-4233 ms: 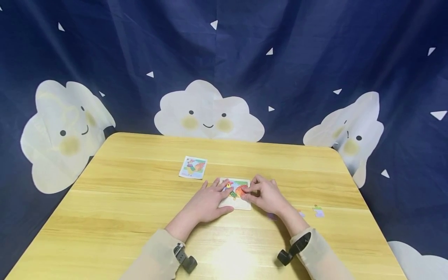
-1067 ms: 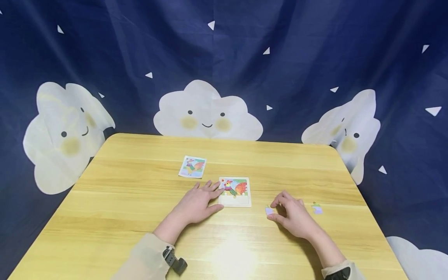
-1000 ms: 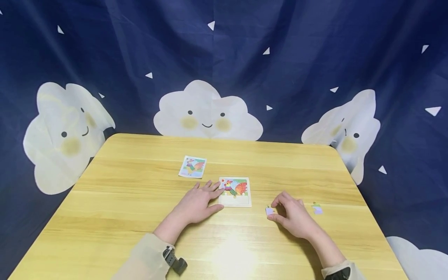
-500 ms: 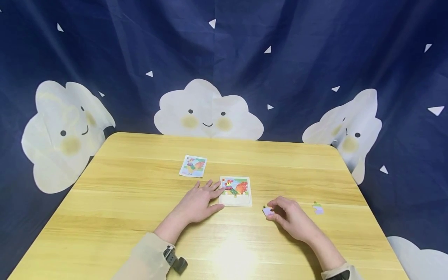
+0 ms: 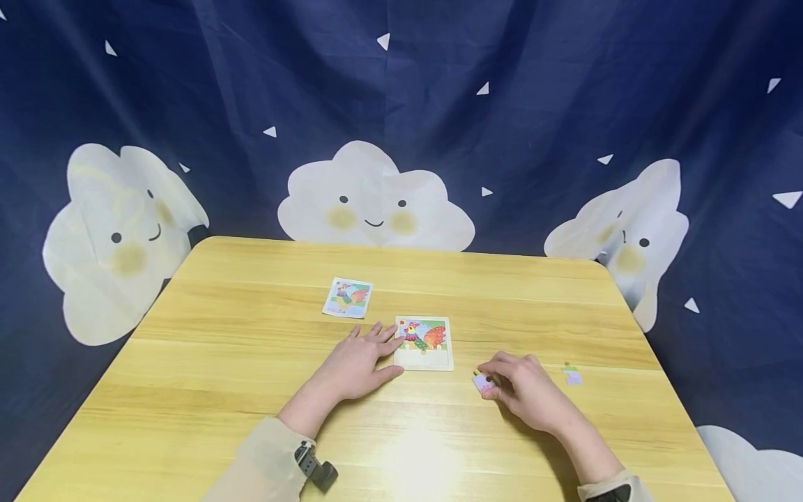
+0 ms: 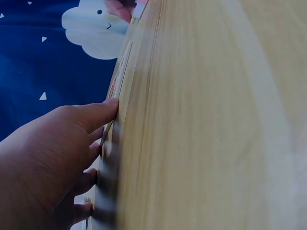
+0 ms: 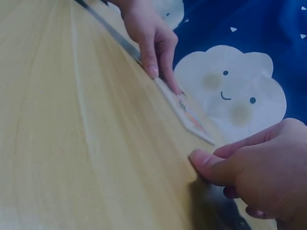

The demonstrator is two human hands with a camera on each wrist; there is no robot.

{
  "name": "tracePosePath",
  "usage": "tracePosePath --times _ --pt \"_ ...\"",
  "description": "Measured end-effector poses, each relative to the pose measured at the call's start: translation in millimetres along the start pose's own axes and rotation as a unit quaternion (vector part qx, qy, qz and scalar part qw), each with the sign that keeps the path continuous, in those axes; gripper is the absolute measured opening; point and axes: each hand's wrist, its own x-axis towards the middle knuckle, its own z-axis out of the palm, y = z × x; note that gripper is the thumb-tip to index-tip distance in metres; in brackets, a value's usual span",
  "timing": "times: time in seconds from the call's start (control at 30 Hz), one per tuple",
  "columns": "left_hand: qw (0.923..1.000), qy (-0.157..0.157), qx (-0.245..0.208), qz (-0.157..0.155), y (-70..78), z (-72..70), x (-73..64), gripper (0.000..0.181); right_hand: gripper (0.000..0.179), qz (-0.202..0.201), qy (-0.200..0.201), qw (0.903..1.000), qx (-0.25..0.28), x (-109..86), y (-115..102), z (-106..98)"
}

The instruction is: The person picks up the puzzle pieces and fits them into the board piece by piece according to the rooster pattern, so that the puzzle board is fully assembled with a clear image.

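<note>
Thumb and forefinger of the right hand pinch a lilac-and-yellow jigsaw piece, right of the rooster puzzle board. Four seconds ago that hand was at the board; a second ago this piece lay squarer, and now it slants, apparently being turned to fit. The left hand keeps its fingers spread, touching the board's left edge. The board's near strip is bare, so the picture looks unfinished. Another jigsaw piece lies farther right on the table; a rooster card lies far left of the board.
</note>
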Motion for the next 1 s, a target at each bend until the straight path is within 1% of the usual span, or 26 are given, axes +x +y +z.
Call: tracePosePath --times 0.07,0.27,0.37,0.43,0.53,0.63,0.7,0.87,1.0 --pt "1.0 0.0 -0.001 -0.001 0.1 -0.1 0.1 0.063 0.034 0.006 -0.001 0.9999 -0.01 1.1 -2 -2" --pt "1.0 0.0 0.002 -0.004 0.7 -0.2 -0.6 0.063 0.027 0.028 -0.02 0.9983 -0.046 5.6 -12 -8" --pt "1.0 0.0 0.003 -0.004 0.9 -0.1 -0.3 0.064 0.026 0.03 -0.015 0.9979 -0.056 10.2 -17 -8" --pt "1.0 0.001 0.003 -0.004 1.1 0.0 0.0 0.065 0.028 0.033 -0.005 0.9986 -0.042 14.4 -19 -7" --pt "1.0 0.002 0.003 -0.005 1.1 0.4 0.4 0.065 0.032 0.039 0.013 0.9991 -0.001 22.5 -24 -2" --pt "1.0 0.002 0.006 -0.005 0.8 1.0 0.8 0.065 0.035 0.044 0.027 0.9979 0.039 32.2 -30 6" --pt "0.9999 0.001 0.011 -0.004 0.7 0.8 1.3 0.065 0.036 0.044 0.033 0.9971 0.052 39.5 -34 12" --pt "0.9996 0.001 0.027 0.003 1.2 -1.0 2.1 0.065 0.04 0.035 0.042 0.9972 0.051 58.0 -43 25" --pt "0.9993 0.003 0.037 0.011 1.7 -1.7 0.9 0.066 0.042 0.033 0.038 0.9982 0.032 70.8 -50 35"
